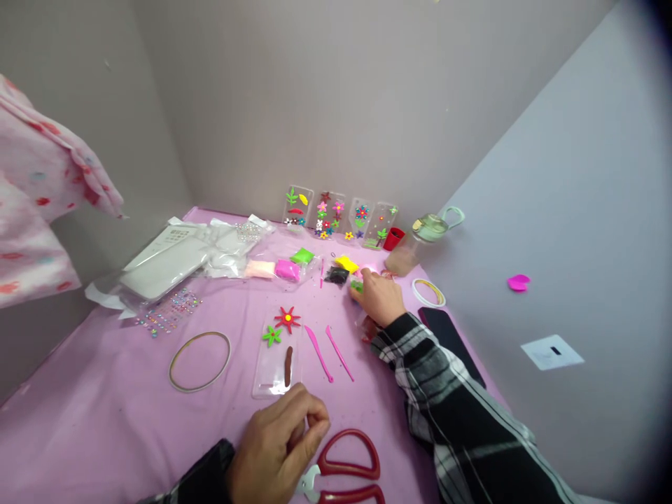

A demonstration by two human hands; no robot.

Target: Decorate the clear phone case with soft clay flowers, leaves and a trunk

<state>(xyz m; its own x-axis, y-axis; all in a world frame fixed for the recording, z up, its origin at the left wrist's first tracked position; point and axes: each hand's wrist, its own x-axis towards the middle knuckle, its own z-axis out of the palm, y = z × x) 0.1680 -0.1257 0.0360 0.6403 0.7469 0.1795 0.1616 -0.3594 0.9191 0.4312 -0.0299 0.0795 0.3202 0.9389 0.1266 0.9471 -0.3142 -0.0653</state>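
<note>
My left hand (pixel 283 441) rests near the front of the table with its fingers curled in; nothing shows in it. Beside it lie red-handled scissors (pixel 349 467), their blades partly behind the hand. Just beyond is a clear phone case (pixel 270 371) bearing a red clay flower (pixel 287 320), a green clay flower (pixel 272 337) and a brown clay strip (pixel 288 367). At the right, my right hand (pixel 382 297) has its fingers closed on a small green clay packet (pixel 357 286), mostly covered. Two pink modelling tools (pixel 319 353) lie between the hands.
Decorated cases (pixel 330 215) lean against the back wall. Clay packets (pixel 288 269) and plastic bags (pixel 225 248) lie behind. A jug (pixel 412 245), a tape roll (pixel 428 292) and a dark phone (pixel 452 343) line the right. A ring-shaped roll (pixel 199 361) and rhinestones (pixel 171 311) are left.
</note>
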